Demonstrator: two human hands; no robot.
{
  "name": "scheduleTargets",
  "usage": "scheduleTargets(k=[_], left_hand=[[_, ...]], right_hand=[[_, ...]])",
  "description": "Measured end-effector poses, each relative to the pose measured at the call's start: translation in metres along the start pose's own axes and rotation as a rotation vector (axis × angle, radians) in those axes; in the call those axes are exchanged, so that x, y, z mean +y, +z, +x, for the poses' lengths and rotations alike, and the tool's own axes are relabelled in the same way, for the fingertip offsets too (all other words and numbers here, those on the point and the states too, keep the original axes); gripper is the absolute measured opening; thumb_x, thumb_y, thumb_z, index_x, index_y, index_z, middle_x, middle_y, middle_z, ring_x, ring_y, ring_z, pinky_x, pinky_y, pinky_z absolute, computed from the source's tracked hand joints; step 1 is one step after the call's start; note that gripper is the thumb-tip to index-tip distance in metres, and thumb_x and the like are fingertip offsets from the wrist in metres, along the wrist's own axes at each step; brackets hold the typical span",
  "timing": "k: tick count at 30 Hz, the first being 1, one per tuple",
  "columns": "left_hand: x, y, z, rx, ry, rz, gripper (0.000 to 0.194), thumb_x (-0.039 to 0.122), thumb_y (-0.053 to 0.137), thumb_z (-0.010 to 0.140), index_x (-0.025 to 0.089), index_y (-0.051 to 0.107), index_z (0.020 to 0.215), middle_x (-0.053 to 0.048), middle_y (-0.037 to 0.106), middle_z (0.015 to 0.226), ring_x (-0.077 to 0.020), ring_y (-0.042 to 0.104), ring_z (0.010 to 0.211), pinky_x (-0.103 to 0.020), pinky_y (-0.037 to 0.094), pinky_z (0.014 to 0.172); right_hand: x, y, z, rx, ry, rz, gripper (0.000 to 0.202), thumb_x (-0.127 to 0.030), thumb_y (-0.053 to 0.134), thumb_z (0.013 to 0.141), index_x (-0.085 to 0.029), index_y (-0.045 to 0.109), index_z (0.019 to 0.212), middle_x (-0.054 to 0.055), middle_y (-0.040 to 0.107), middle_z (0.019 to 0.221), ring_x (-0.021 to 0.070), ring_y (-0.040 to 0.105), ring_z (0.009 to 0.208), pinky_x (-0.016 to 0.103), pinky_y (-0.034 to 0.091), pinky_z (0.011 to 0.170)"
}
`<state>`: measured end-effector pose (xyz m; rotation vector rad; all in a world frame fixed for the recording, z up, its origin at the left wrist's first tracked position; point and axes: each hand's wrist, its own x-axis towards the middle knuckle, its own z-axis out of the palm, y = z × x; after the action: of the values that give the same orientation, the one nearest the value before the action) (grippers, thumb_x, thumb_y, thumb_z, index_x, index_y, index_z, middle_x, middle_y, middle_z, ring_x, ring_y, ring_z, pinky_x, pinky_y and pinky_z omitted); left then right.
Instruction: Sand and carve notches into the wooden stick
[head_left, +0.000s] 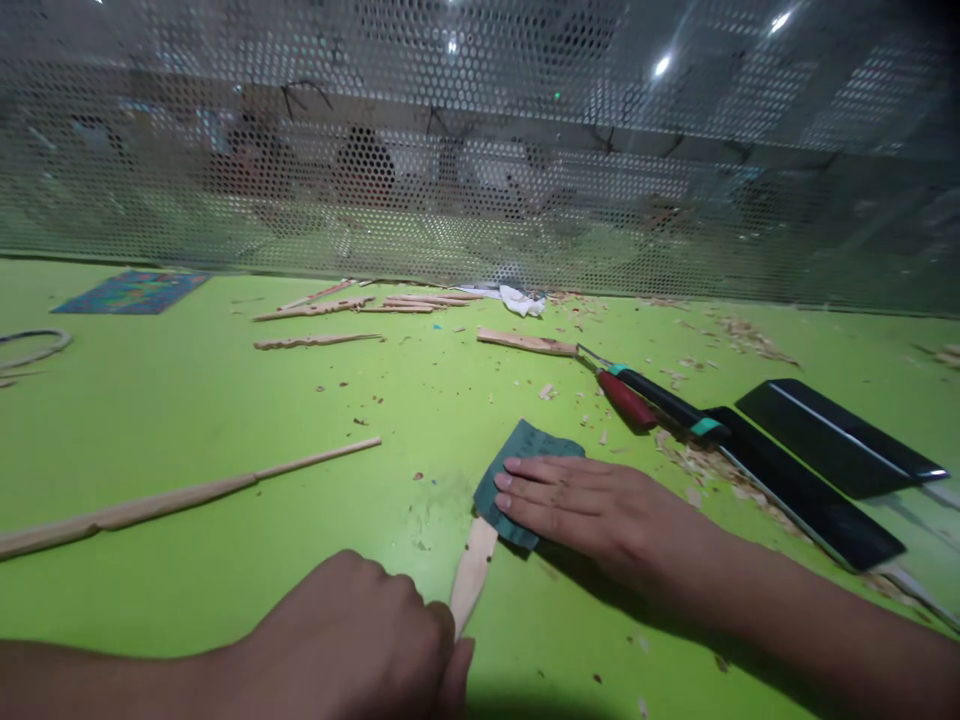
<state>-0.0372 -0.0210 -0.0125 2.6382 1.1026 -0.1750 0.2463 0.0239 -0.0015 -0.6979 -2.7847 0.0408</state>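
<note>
Fingers of the left hand [367, 630], head view: they are curled into a closed fist around the lower end of a flat, pale wooden piece [472, 575].
Fingers of the right hand [600, 510], head view: they lie straight and close together on a dark green, thin sheet [526, 438]; the thumb is hidden, so I cannot tell if the hand also grips from below.
Wooden piece: it is placed at the near middle of the bright green desk [262, 410], between the two hands; its upper end goes under the sheet.
Long stick: on the left side lies a long, pale wooden stick [180, 500], thick at its near end and thinner toward the middle.
Back of the desk: several narrow, carved wooden sticks [315, 308] lie near a crumpled white tissue [523, 301]; to their left is a multicoloured flat mat [135, 292].
Right side: a dark red handle [625, 400] lies beside a black bar with two green bands [664, 398], and farther right are two flat black pieces [840, 435]; pale wood shavings [750, 340] are scattered around.
Behind: a grey perforated screen [480, 150] stands along the far edge.
</note>
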Motion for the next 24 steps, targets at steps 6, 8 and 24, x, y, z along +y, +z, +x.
scheduleTargets(k=[6, 8, 24], left_hand=[[0.005, -0.012, 0.003, 0.009, 0.023, 0.012, 0.047, 0.031, 0.046, 0.094, 0.024, 0.067, 0.053, -0.004, 0.059, 0.039, -0.0173, 0.042, 0.027, -0.031, 0.023, 0.042], [0.005, -0.012, 0.002, 0.037, 0.036, 0.01, 0.045, 0.031, 0.046, 0.094, 0.024, 0.066, 0.054, -0.003, 0.057, 0.038, -0.0173, 0.043, 0.027, -0.031, 0.02, 0.041], [0.001, -0.01, 0.002, -0.045, 0.066, 0.003, 0.037, 0.028, 0.048, 0.094, 0.024, 0.067, 0.063, -0.004, 0.064, 0.046, -0.0183, 0.049, 0.031, -0.029, 0.027, 0.045]], right_hand=[[-0.005, 0.003, 0.004, 0.035, 0.034, -0.009, 0.048, -0.003, 0.05, 0.098, -0.012, 0.065, 0.143, 0.014, 0.064, 0.147, 0.0249, 0.062, 0.137, 0.044, 0.053, 0.115], [-0.018, 0.0, 0.007, 0.018, -0.026, 0.064, 0.045, -0.008, 0.051, 0.101, -0.01, 0.064, 0.144, 0.016, 0.064, 0.146, 0.0241, 0.06, 0.139, 0.042, 0.05, 0.118], [-0.01, 0.001, 0.008, 0.064, -0.083, 0.088, 0.037, -0.01, 0.046, 0.106, -0.011, 0.07, 0.133, 0.008, 0.073, 0.137, 0.018, 0.065, 0.134, 0.032, 0.05, 0.117]])
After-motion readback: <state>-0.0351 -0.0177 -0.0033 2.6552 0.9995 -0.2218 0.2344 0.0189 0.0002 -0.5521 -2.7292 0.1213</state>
